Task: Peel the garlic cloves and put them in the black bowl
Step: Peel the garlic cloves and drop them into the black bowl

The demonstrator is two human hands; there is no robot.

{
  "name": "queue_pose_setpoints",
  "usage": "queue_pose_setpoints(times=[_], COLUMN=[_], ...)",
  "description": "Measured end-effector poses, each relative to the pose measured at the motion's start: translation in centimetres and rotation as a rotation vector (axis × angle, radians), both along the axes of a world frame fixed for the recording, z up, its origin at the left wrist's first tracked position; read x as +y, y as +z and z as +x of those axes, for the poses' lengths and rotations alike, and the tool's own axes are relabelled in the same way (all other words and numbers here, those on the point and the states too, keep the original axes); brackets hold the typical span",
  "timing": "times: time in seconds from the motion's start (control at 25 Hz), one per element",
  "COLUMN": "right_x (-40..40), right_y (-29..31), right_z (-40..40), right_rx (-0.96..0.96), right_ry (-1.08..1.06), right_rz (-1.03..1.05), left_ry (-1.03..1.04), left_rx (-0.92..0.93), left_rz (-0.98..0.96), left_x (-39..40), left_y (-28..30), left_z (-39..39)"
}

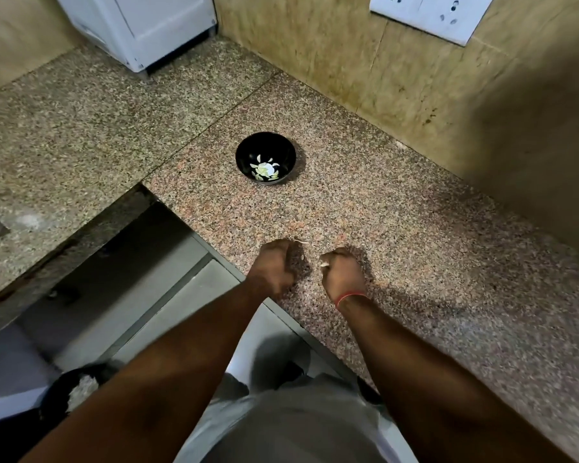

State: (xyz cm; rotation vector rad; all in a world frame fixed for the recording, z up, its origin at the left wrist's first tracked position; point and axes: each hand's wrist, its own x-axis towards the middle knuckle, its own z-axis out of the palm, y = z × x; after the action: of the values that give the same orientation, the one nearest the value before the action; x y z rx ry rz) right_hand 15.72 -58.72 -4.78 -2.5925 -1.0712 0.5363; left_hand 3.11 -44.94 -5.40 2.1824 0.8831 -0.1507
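A small black bowl point(248, 145) stands on the speckled granite counter point(398, 228), with pale whitish-green shapes at its bottom; I cannot tell whether they are cloves or a pattern. My left hand point(274, 267) is curled near the counter's front edge, and a thin pale strip of garlic skin point(302, 242) sticks out from its fingertips. Just to the right, my right hand point(343, 274) is curled round a pale garlic clove point(325, 263), of which only a bit shows at the fingers. A small gap separates the two hands, well in front of the bowl.
A white appliance point(141, 25) stands at the back left corner. Tiled walls point(398, 81) close the counter at the back and right, with a white socket plate point(428, 13) above. The counter steps away at the left, with a dark gap point(121, 235) below.
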Motion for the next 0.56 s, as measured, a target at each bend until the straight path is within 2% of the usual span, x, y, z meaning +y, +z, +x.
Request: queue_pose_setpoints(times=[0.2,0.4,0.56], right_x=[0.4,1.1,5.2], right_y=[-0.6,-0.4,1.2], right_z=[1.0,1.6,2.4], right_rx=[0.035,0.039,0.174], right_ry=[-0.025,0.103,0.005], right_rz=[-0.072,-0.119,0.139], left_ry=[0.047,0.096,0.088], left_rx=[0.076,-0.025,-0.15], left_rz=[0.028,0.065,0.099], left_x=[0.0,0.6,2.2], left_y=[-0.3,0.4,2.3], left_z=[1.2,1.6,1.4])
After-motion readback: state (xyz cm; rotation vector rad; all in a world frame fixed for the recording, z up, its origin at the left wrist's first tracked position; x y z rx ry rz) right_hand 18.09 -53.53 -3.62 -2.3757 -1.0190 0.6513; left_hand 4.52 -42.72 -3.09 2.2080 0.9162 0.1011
